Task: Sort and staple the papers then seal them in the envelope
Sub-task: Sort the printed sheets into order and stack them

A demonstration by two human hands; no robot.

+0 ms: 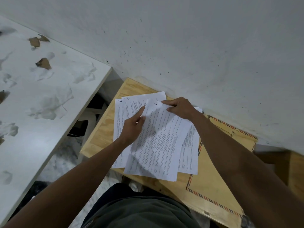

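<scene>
While the sorting step was under way, the left hand (133, 127) and right hand (178, 108) each pinched the top sheet (158, 142). Stapling appeared next; no stapler was visible on the counter (100, 135), and the envelope (212, 175) lay right.

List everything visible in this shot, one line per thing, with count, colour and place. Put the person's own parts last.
printed sheets: several, exact count unclear, white, fanned out on the wooden table
top sheet: one, white, lifted at its far end
envelope: one, brown with red and blue striped edge, right of and partly under the sheets
wooden table: one, light plywood, against the wall
white tabletop: one, white, scuffed, at left
wall: grey-white, speckled, behind
left hand: one, pinching the top sheet's left edge
right hand: one, gripping its far end
</scene>
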